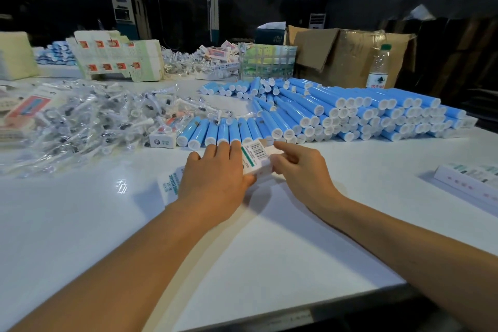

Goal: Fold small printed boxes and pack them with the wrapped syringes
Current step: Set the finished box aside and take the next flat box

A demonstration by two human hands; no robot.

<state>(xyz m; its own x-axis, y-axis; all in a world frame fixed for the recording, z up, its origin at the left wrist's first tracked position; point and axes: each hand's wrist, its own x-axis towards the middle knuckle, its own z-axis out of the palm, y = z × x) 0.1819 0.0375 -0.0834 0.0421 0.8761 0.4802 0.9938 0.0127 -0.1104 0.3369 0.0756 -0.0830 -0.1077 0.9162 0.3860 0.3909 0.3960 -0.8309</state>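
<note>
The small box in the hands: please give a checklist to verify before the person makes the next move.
1. Left hand grips the small box: ok.
2. Right hand pinches its end: ok.
3. Box end closed: cannot tell.
4. Syringe inside the box: cannot tell.
5. Wrapped syringes piled on the left: ok.
6. Bare table in front of the person: ok.
</note>
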